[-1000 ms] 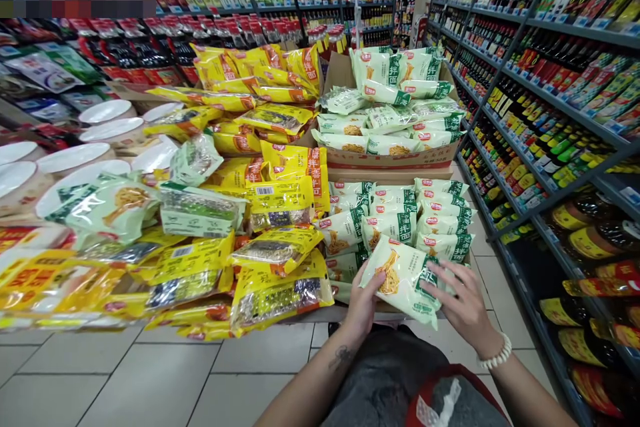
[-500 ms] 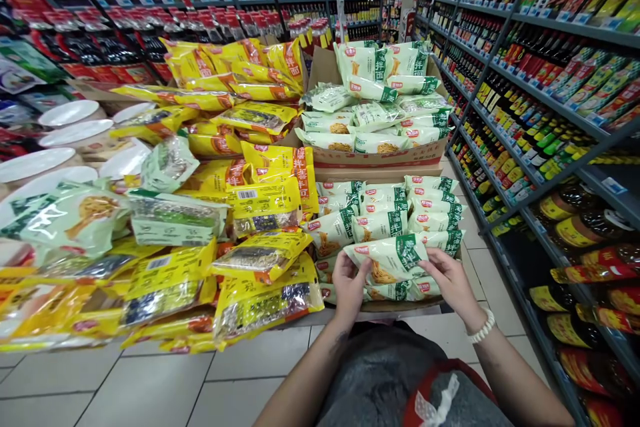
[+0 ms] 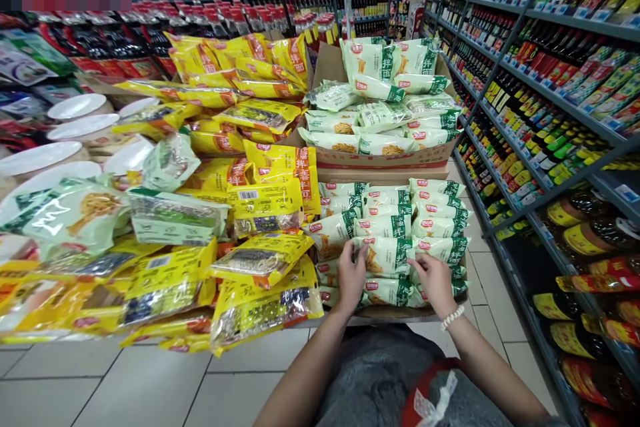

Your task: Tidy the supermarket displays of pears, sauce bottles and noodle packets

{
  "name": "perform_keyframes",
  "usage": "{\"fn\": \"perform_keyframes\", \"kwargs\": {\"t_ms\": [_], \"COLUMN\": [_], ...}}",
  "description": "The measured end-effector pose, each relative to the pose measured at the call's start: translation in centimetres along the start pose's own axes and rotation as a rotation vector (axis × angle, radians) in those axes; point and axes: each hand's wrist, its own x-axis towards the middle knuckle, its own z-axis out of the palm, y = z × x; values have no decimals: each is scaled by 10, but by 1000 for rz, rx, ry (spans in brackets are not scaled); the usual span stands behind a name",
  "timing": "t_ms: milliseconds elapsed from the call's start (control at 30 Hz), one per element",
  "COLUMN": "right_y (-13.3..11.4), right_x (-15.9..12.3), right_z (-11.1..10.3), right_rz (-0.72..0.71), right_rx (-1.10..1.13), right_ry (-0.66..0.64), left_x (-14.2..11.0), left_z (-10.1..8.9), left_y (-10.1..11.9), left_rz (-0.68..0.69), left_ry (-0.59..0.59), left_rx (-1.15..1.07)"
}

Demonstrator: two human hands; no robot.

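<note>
Pale-green-and-white plastic noodle pkt (image 3: 386,255) lies in the mid. column of the lower brown cardboard box (image 3: 397,312), nr the front, right betw. both hands! L hand (image 3: 352,276) half-curled, thumb & fingertips at the pkt's L end; can't tell if it's gripping. R hand (image 3: 433,280), w/ a cream ridged bracelet (image 3: 453,317) at the wrist, has thumb & forefinger nearly closed, pinching the R end. Similar pale-green pkts (image 3: 440,250) sit just beside. Off L, a loose heap of glossy yellow plastic pkts (image 3: 267,259); behind, a 2nd, higher cardboard box (image 3: 380,161), also full.
</note>
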Motion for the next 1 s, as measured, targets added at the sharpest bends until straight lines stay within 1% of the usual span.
{"fn": "perform_keyframes", "kwargs": {"t_ms": [100, 167, 233, 300, 367, 400, 433, 467, 500, 533, 600, 667, 733, 800, 833, 867, 900, 967, 1000], "right_y": [6, 6, -1, -13, -27, -33, -37, -39, -39, -37, -29, -22, -20, -28, -36, -47, -60, -90, -107], "right_x": [-1, -1, -4, -10, -19, -23, -27, -29, -31, -32, -32, -32, -34, -34, -32, -27, -19, 4, 20], "right_z": [7, 6, 1, -6, -9, -7, -3, 3, 11, 20, 38, 50, 52, 45, 40, 35, 32, 33, 38], "right_rz": [-16, -3, 4, -50, -201, -304, -411, -508, -578, -618, -630, -611, -611, -614, -617, -625, -641, -693, -725], "right_rx": [-131, -202, -287, -324, -286, -263, -256, -269, -301, -345, -434, -495, -511, -474, -435, -383, -326, -231, -216], "right_ry": [-53, -74, -91, -38, 39, 48, 22, -32, -95, -145, -187, -178, -156, -116, -88, -60, -37, -24, -43], "left_x": [-4, -4, -4, -7, -16, -23, -31, -39, -48, -57, -70, -78, -81, -82, -81, -80, -79, -75, -72], "left_z": [-2, -3, -5, -5, -5, -5, -6, -9, -12, -18, -35, -59, -86, -115, -129, -142, -154, -175, -184], "left_y": [-7, -10, -13, -16, -18, -18, -18, -16, -14, -10, 1, 15, 34, 54, 64, 74, 82, 96, 101], "left_rz": [-31, -38, -41, -33, -2, 19, 40, 59, 79, 103, 158, 207, 220, 201, 190, 182, 183, 229, 268], "left_ry": [12, 12, 9, -5, -28, -33, -38, -50, -79, -133, -304, -492, -658, -787, -828, -844, -835, -770, -720], "left_rx": [80, 126, 194, 267, 310, 324, 339, 358, 383, 413, 466, 487, 469, 412, 368, 316, 258, 126, 57]}}
